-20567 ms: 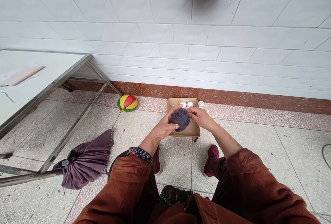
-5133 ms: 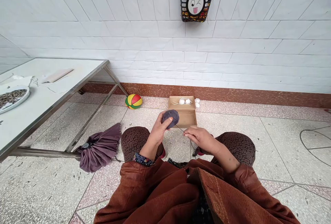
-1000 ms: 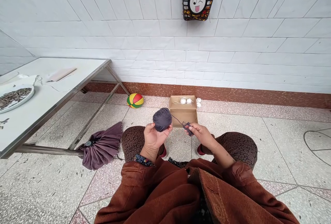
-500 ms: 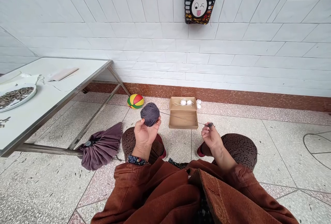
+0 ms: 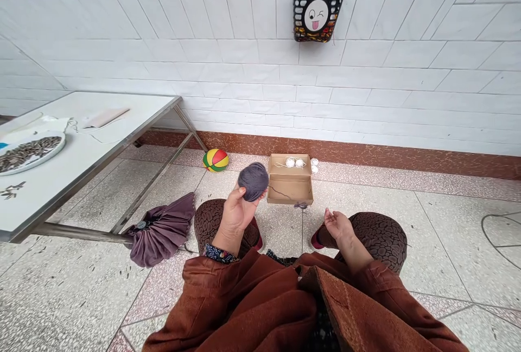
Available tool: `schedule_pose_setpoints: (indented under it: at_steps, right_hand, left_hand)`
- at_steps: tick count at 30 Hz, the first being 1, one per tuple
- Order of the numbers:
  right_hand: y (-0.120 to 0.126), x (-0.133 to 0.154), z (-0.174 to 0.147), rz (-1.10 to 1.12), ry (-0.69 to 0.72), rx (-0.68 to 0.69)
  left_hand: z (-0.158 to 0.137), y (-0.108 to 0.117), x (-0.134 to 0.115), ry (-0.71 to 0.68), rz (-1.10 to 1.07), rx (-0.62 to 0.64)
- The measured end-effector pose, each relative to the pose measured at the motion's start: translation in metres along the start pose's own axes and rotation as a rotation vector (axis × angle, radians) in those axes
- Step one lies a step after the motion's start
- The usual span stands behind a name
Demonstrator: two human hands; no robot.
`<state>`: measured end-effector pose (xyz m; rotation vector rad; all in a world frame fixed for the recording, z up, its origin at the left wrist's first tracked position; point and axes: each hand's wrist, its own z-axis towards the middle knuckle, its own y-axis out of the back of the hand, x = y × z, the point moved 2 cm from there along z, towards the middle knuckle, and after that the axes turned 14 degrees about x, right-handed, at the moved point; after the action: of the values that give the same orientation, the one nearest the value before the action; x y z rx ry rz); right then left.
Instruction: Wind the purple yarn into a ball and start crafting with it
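Note:
My left hand (image 5: 237, 213) grips a ball of dark grey yarn (image 5: 253, 181), holding it up just left of the cardboard box (image 5: 290, 192). From the ball a loose strand runs rightward across the box to a small tangle of yarn (image 5: 301, 205) at the box's front edge. Palm up, my right hand (image 5: 338, 225) is open with nothing in it, to the right of that tangle. Two small white balls (image 5: 290, 162) with loose thread lie at the open lid of the box, and more white pieces (image 5: 314, 165) sit just right of it.
On the left stands a table (image 5: 150, 103) bearing a plate of dried brown pieces (image 5: 30, 155). A folded purple umbrella (image 5: 163, 230) leans by its leg. Near the wall lies a striped ball (image 5: 215, 160). A black basket (image 5: 318, 16) hangs above; a wire frame (image 5: 499, 232) is at right.
My right hand has let go of the yarn's tangled end, which now hangs or lies by the box. My left hand has moved right with the yarn ball, and the strand has slackened.

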<state>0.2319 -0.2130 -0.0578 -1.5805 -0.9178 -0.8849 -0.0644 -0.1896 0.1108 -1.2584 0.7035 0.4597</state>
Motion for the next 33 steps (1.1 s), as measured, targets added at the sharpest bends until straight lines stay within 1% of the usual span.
schedule_pose_setpoints:
  at_steps: [1, 3, 4, 6, 7, 8, 10, 11, 13, 15, 16, 18, 20, 21, 23, 25, 27, 28, 30, 33]
  right_hand:
    - [-0.008, 0.003, -0.002, 0.006, 0.010, -0.012]
    - [-0.032, 0.015, -0.007, 0.011, 0.028, 0.007]
    - [-0.047, 0.022, -0.009, 0.003, 0.042, 0.066]
    - [-0.084, 0.038, -0.012, -0.128, 0.106, 0.384]
    - [-0.100, 0.043, -0.014, -0.191, 0.134, 0.521]
    - [-0.114, 0.046, -0.017, -0.244, 0.150, 0.623]
    - [-0.129, 0.046, -0.024, -0.334, 0.147, 0.746]
    - [-0.132, 0.044, -0.028, -0.372, 0.123, 0.777]
    - [-0.130, 0.043, -0.036, -0.466, 0.064, 0.803]
    - [-0.125, 0.051, -0.044, -0.606, 0.054, 0.808]
    - [-0.124, 0.060, -0.047, -0.699, 0.090, 0.820]
    - [-0.127, 0.085, -0.049, -0.866, 0.213, 0.843]
    - [-0.135, 0.110, -0.043, -0.946, 0.339, 0.866]
    - [-0.138, 0.120, -0.037, -0.960, 0.394, 0.868]
    - [-0.141, 0.131, -0.021, -0.974, 0.453, 0.801]
    - [-0.137, 0.127, -0.007, -0.967, 0.456, 0.720]
    - [-0.130, 0.112, 0.001, -0.939, 0.398, 0.679]
    - [-0.125, 0.102, 0.002, -0.914, 0.358, 0.673]
    - [-0.117, 0.081, -0.002, -0.884, 0.284, 0.647]
    - [-0.110, 0.059, -0.015, -0.887, 0.208, 0.682]
  left_hand:
    - [0.000, -0.005, 0.004, 0.049, 0.009, 0.041]
    - [0.000, -0.015, 0.014, 0.165, 0.019, 0.129]
    - [-0.001, -0.019, 0.020, 0.225, 0.017, 0.172]
    - [-0.002, -0.026, 0.031, 0.320, 0.000, 0.238]
    - [-0.002, -0.028, 0.035, 0.355, -0.011, 0.258]
    - [-0.002, -0.029, 0.039, 0.381, -0.022, 0.265]
    - [-0.003, -0.026, 0.041, 0.407, -0.034, 0.245]
    - [-0.003, -0.023, 0.040, 0.408, -0.034, 0.220]
    - [-0.003, -0.014, 0.037, 0.391, -0.010, 0.156]
    - [-0.003, -0.004, 0.035, 0.372, 0.052, 0.099]
    - [-0.003, 0.001, 0.035, 0.362, 0.104, 0.079]
    - [-0.004, 0.007, 0.039, 0.347, 0.244, 0.067]
    - [-0.005, 0.009, 0.044, 0.343, 0.381, 0.104]
    - [-0.006, 0.008, 0.047, 0.345, 0.425, 0.145]
    - [-0.009, 0.001, 0.050, 0.357, 0.435, 0.269]
    - [-0.013, -0.009, 0.050, 0.370, 0.344, 0.400]
    - [-0.016, -0.017, 0.046, 0.389, 0.198, 0.450]
    - [-0.017, -0.019, 0.044, 0.403, 0.138, 0.448]
    - [-0.017, -0.019, 0.040, 0.415, 0.062, 0.397]
    - [-0.013, -0.011, 0.037, 0.375, 0.040, 0.262]
